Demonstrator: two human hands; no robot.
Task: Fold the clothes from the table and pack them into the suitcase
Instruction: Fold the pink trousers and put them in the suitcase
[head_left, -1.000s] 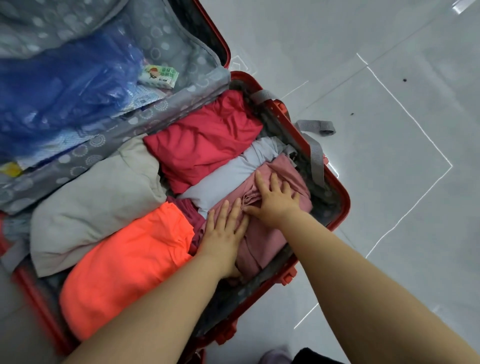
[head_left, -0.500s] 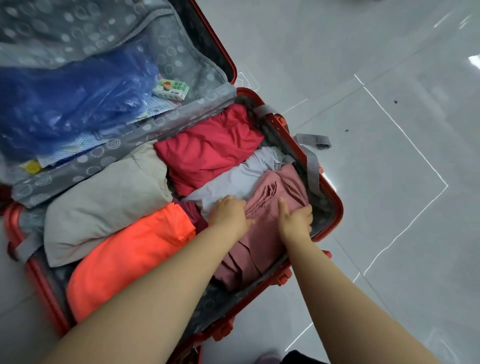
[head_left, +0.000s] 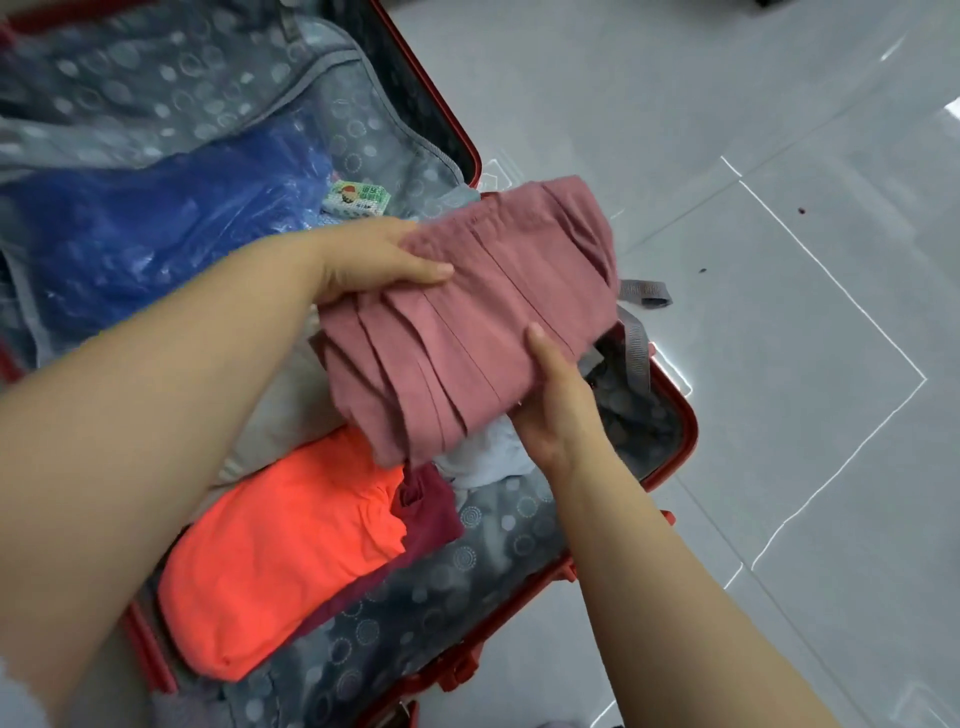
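An open red suitcase (head_left: 685, 426) lies on the floor with a grey dotted lining. Above its right part I hold a folded dusty-pink pleated garment (head_left: 483, 322) clear of the other clothes. My left hand (head_left: 379, 260) grips its far left edge, thumb on top. My right hand (head_left: 556, 400) holds its near right edge from below, thumb on the cloth. Under it lie a bright orange folded garment (head_left: 280, 561), a maroon one (head_left: 431, 514), a pale blue-grey one (head_left: 488, 457) and a beige one (head_left: 280, 415), partly hidden by my arms.
The suitcase lid half at upper left holds a blue plastic bag (head_left: 156, 239) and a small green-and-white packet (head_left: 356, 200) behind a mesh divider. A grey strap (head_left: 636, 338) hangs over the right rim. Pale tiled floor (head_left: 779, 364) spreads to the right.
Both hands pressed the pink garment down in the suitcase before. Now they have taken hold of it and lifted it up out of its place; the lining below shows.
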